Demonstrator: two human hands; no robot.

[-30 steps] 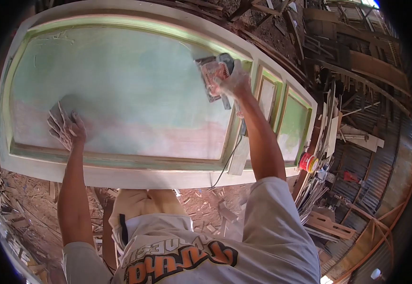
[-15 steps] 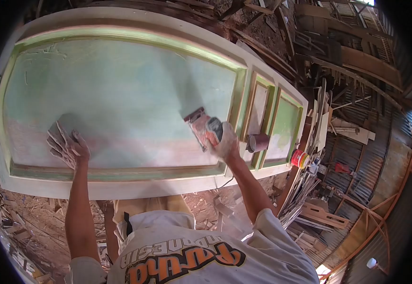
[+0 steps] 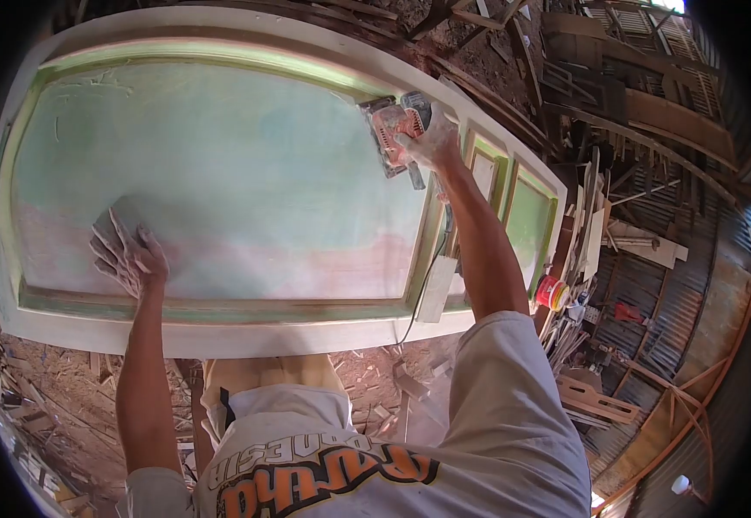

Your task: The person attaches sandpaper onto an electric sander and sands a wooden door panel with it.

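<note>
A large wooden door [image 3: 220,341] lies flat in front of me, with a wide pale green and pinkish panel [image 3: 246,190] and smaller green recessed panels at its right end. My right hand [image 3: 434,142] is wrapped round a red and black power sander [image 3: 395,134], which rests at the upper right corner of the wide panel. From the sander a dark cord [image 3: 427,281] runs down over the door's near edge. Dusty and with its fingers spread, my left hand [image 3: 134,259] lies on the lower left part of the panel, holding nothing.
A red and yellow can [image 3: 552,293] stands by the door's right end. A pale wood block [image 3: 436,289] lies on the frame near the cord. Wood scraps [image 3: 375,393] litter the ground, and stacked boards [image 3: 596,216] and corrugated metal sheets [image 3: 678,302] are at the right.
My right hand and the sander went down and left across the panel, then back up to its upper right corner. My left hand has stayed in nearly the same place.
</note>
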